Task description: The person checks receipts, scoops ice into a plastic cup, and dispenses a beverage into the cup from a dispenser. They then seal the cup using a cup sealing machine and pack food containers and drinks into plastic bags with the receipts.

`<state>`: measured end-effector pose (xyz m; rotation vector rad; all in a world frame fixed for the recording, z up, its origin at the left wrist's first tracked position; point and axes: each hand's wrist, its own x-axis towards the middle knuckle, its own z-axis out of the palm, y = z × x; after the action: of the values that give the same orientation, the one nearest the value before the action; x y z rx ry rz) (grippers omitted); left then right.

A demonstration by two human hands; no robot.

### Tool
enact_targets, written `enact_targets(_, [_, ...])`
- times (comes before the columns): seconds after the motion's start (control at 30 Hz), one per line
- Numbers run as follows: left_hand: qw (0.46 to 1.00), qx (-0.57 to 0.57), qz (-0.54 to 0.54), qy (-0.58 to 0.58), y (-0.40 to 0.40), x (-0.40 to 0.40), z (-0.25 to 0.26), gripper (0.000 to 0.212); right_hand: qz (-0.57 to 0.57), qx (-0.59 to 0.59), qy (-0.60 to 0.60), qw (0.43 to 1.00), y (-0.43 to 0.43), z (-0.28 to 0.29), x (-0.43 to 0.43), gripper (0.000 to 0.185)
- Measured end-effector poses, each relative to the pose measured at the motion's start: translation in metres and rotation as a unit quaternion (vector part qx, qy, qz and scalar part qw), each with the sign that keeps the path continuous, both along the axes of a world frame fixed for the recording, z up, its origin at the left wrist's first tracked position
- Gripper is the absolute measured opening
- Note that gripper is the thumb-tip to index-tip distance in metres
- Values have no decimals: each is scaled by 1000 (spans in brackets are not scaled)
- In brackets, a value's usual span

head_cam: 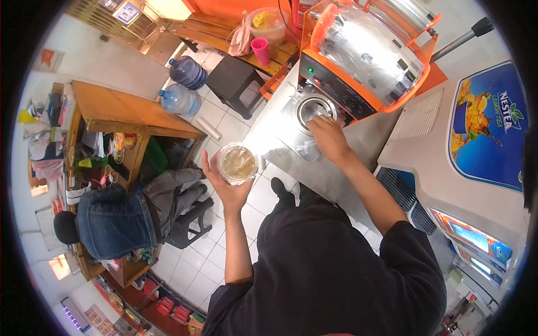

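My left hand (230,187) holds a clear plastic cup (238,163) with a pale, yellowish drink in it, over the tiled floor. At the orange cup sealing machine (336,88), my right hand (330,136) reaches to the round metal cup holder (303,110) on its pulled-out metal tray (309,151). The fingertips are at the ring's inner edge; whether they pinch anything cannot be told. A green light glows on the machine's dark front panel. Shiny film is wound on its large roll (370,54), partly behind a clear cover.
A beige drink dispenser (420,143) stands right of the metal counter (269,136). A black stool (233,82), two water jugs (187,71) and a wooden bench (201,29) with a pink cup (261,50) are beyond. At left, a person (113,222) sits on a stool by a wooden desk (122,101).
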<state>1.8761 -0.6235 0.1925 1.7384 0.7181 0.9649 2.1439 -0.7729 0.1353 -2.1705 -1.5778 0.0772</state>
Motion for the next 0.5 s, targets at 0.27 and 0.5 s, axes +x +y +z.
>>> enact_targets(0.27, [1000,-3,-6,16,-1,4,1,124,2,-16,71,997,-4,-4,16,18])
enact_targets(0.5, [999,-13,40,-3,-2,-19,-1,123,-26,166,31,985,8,35,-33,18])
